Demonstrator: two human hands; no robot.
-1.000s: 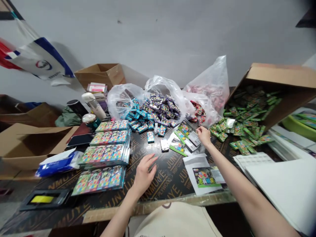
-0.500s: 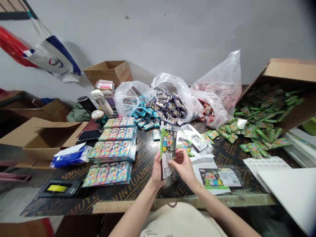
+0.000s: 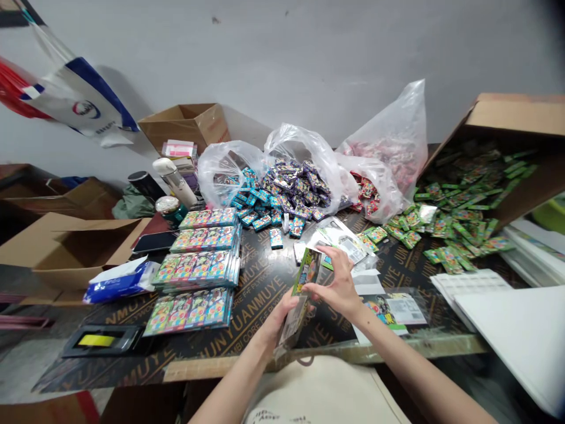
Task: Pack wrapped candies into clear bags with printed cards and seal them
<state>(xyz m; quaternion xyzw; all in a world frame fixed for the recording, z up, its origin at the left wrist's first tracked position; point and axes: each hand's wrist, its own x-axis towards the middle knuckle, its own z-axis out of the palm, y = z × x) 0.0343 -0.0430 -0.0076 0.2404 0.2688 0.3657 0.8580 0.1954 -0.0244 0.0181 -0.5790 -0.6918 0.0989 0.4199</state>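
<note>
My left hand (image 3: pixel 279 315) grips the lower left edge of a green and black printed card (image 3: pixel 308 272), which has a clear plastic sleeve hanging at its bottom. The card is tilted, its top leaning right. My right hand (image 3: pixel 342 285) is at its right side, thumb against the card and index finger arched near the top corner. Some of the right fingers are hidden behind it. Beyond the hands lie more printed cards in clear sleeves (image 3: pixel 351 242). A similar sleeved card (image 3: pixel 405 310) rests under my right forearm, on white paper.
Stacks of colourful flat packs (image 3: pixel 189 312) stand at left, near a tape dispenser (image 3: pixel 103 341) and blue packet (image 3: pixel 121 282). Plastic bags spill blue packets (image 3: pixel 260 206), purple packets (image 3: pixel 304 185) and red packets (image 3: pixel 367 191). A tipped carton (image 3: pixel 516 112) spills green packets (image 3: pixel 459 229) at right.
The card has turned from nearly upright to leaning right, with its face angled away. My right hand has risen from its lower part towards its top edge. The view has shifted slightly.
</note>
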